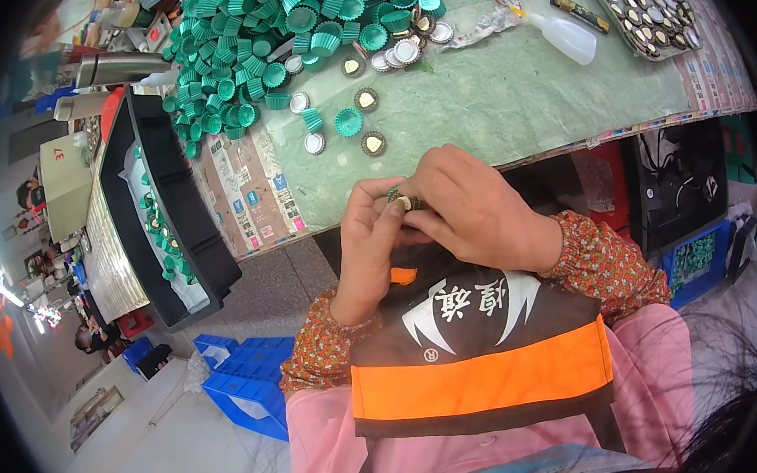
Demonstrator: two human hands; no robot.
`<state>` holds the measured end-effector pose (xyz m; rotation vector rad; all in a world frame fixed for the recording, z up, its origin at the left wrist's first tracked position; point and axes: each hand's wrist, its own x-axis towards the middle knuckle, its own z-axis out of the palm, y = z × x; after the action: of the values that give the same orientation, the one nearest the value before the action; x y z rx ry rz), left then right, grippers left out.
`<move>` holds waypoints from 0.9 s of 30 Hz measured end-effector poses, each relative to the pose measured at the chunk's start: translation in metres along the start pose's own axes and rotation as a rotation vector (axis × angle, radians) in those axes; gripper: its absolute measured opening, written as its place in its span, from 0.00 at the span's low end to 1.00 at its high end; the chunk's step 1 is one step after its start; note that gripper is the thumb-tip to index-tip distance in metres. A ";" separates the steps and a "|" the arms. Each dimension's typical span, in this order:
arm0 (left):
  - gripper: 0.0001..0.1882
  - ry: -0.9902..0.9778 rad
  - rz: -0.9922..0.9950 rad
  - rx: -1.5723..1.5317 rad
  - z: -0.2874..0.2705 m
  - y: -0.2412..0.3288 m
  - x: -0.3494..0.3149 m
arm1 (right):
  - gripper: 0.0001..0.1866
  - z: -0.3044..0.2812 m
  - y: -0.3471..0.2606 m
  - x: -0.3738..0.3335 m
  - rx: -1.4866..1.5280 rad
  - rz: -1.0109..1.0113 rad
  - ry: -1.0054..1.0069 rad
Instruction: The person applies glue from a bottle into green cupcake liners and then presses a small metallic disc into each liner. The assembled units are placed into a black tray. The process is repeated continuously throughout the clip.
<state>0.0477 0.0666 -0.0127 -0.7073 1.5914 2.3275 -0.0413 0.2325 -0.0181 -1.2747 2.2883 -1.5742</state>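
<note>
Nearer the person than the heap of green fluted cups (241,50), two bare hands meet in front of a dark apron (482,377) with an orange band. Thumb and fingers pressed together, the left hand (364,242) pinches a small fluted piece (407,203), dark-rimmed with a pale centre. The right hand (476,200), fingers curled, pinches the same piece from its other side; some fingertips are hidden. Between the heap and the hands, on a pale green tabletop (474,96), lie a single teal cup (348,122), a white disc (314,143) and a dark cap with a gold-coloured centre (373,143). Right of the heap is a white squeeze bottle (567,38) and, farther right, a tray (672,55) filled with round caps. Left of the heap and nearer the person, a black bin (184,196) holds more green cups.
</note>
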 end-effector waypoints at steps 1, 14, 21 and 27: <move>0.14 0.001 -0.004 -0.014 0.003 0.003 0.000 | 0.11 -0.004 -0.001 0.001 0.075 0.074 -0.023; 0.11 -0.029 0.104 0.041 0.011 0.001 -0.006 | 0.10 0.000 -0.001 -0.006 0.620 0.664 -0.055; 0.09 0.016 0.106 0.023 0.007 -0.003 -0.001 | 0.07 0.005 -0.001 -0.002 0.752 0.687 -0.035; 0.10 0.036 0.061 0.036 0.004 -0.002 0.000 | 0.07 -0.014 0.007 0.005 0.935 0.750 -0.136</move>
<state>0.0474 0.0710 -0.0127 -0.7059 1.6896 2.3347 -0.0558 0.2408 -0.0154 -0.2312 1.3215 -1.7604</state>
